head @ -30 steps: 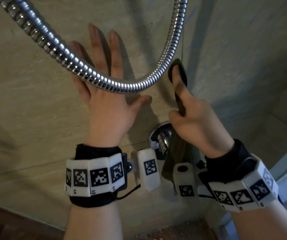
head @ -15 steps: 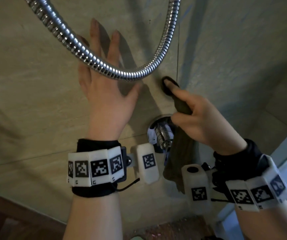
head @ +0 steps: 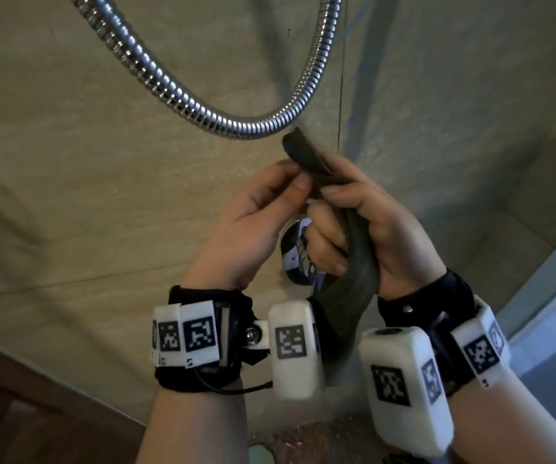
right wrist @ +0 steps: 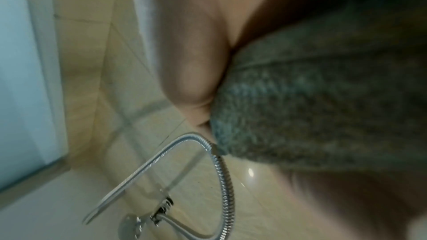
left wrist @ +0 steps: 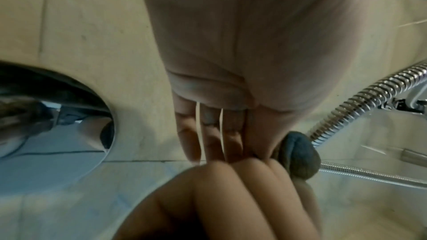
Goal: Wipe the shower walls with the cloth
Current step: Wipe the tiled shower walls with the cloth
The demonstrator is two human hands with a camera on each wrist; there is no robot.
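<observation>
Both hands are up in front of the tiled wall (head: pixel 69 182), just under the low loop of the metal shower hose (head: pixel 236 123). The right hand (head: pixel 370 229) is wrapped around the dark cloth (head: pixel 358 262), fingers curled over its bunched middle while a folded end sticks up past the knuckles and the loose tail hangs down between the wrists. The left hand (head: pixel 253 216) pinches that upper fold between thumb and fingers. The cloth is off the wall, near the seam where two tiles meet, with the chrome tap fitting (head: pixel 298 252) behind the hands.

It looks soft, limp and light, a knitted or towelling weave that will flop wherever it isn't supported. Bunched as a rope it would wipe poorly; I'd say it wants spreading flat under an open palm, held by the edges, and kept clear of the hose.
</observation>
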